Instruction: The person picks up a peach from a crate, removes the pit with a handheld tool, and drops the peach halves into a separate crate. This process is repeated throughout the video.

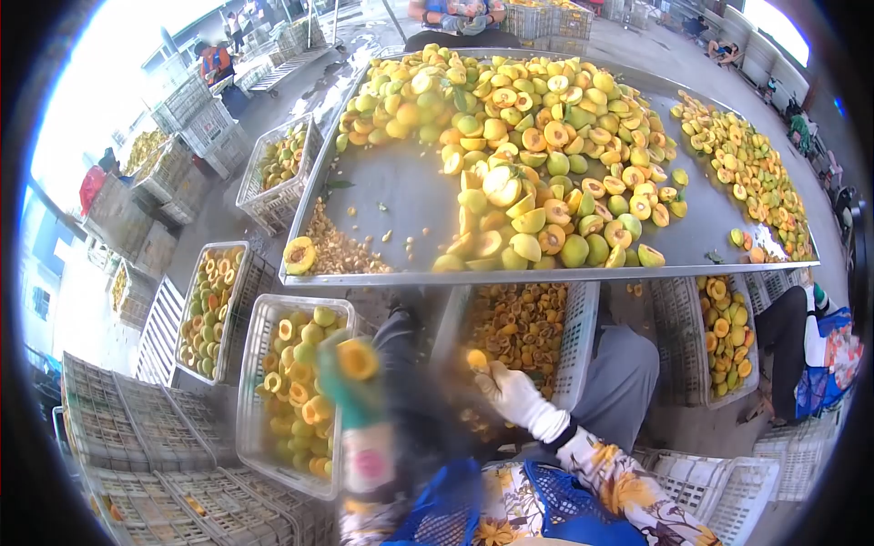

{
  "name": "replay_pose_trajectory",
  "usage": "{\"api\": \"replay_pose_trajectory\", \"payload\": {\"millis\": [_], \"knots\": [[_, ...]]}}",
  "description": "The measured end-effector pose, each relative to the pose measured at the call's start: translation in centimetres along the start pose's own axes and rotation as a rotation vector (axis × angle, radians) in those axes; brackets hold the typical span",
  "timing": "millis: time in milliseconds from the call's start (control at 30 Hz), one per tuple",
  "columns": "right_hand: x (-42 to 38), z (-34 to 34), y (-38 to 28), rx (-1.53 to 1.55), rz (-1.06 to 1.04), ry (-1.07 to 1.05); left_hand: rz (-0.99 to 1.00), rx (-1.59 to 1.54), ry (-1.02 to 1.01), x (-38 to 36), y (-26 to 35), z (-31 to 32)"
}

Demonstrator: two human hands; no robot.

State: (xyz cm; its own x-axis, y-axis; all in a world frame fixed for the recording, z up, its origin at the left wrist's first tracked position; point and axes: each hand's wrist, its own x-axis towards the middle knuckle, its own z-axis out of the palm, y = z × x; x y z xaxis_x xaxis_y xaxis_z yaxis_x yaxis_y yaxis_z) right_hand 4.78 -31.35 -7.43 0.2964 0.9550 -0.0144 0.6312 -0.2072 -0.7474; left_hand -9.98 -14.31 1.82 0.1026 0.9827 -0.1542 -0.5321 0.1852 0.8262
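Observation:
My left hand, in a green glove and blurred by motion, holds a halved yellow fruit beside a white crate of cut fruit. My right hand, in a white glove, pinches a small orange piece at its fingertips. Beneath and behind it stands a crate filled with small orange-brown pieces. In front, a metal table bears a big heap of halved fruit. Small pale pits lie at its near left corner, next to one fruit half.
More fruit crates stand at the left and right. Stacked crates fill the lower left. A person sits across the table, another person at the right. The table's near edge lies ahead of my hands.

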Motion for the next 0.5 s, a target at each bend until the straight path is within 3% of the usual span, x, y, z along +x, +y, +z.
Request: {"api": "replay_pose_trajectory", "payload": {"millis": [33,67,100,167,200,300,333,367,467,500], "knots": [[-0.1,0.2,3.9,-0.563,-0.007,-0.241,0.085,0.346,-0.119,2.5,1.2,-3.4],[-1.8,1.6,8.6,-0.517,0.063,-0.207,0.211,0.679,-0.209,5.0,2.4,-6.7],[-2.9,2.4,11.6,-0.472,0.135,-0.169,0.438,1.402,-0.378,7.0,3.5,-10.0],[-2.4,-0.7,7.4,-0.512,0.34,-0.226,0.477,2.245,-0.477,6.5,6.1,-7.0],[-2.3,-0.2,8.4,-0.578,0.262,-0.309,0.531,2.138,-0.58,7.1,6.1,-4.9],[-1.7,0.9,9.7,-0.472,0.168,-0.22,0.632,1.683,-0.872,9.4,3.7,5.6],[-1.7,1.9,10.9,-0.447,0.061,-0.151,0.789,1.532,-0.886,10.5,0.6,8.5],[-1.0,2.4,11.1,-0.285,0.31,-0.177,0.685,1.522,-0.961,10.3,-0.8,13.3],[-0.4,2.2,11.2,-0.222,0.313,-0.145,0.492,1.75,-1.072,14.7,-9.7,23.6],[-0.2,1.4,10.5,-0.205,0.322,-0.14,0.582,1.794,-1.082,15.9,-12.3,25.6]]}}
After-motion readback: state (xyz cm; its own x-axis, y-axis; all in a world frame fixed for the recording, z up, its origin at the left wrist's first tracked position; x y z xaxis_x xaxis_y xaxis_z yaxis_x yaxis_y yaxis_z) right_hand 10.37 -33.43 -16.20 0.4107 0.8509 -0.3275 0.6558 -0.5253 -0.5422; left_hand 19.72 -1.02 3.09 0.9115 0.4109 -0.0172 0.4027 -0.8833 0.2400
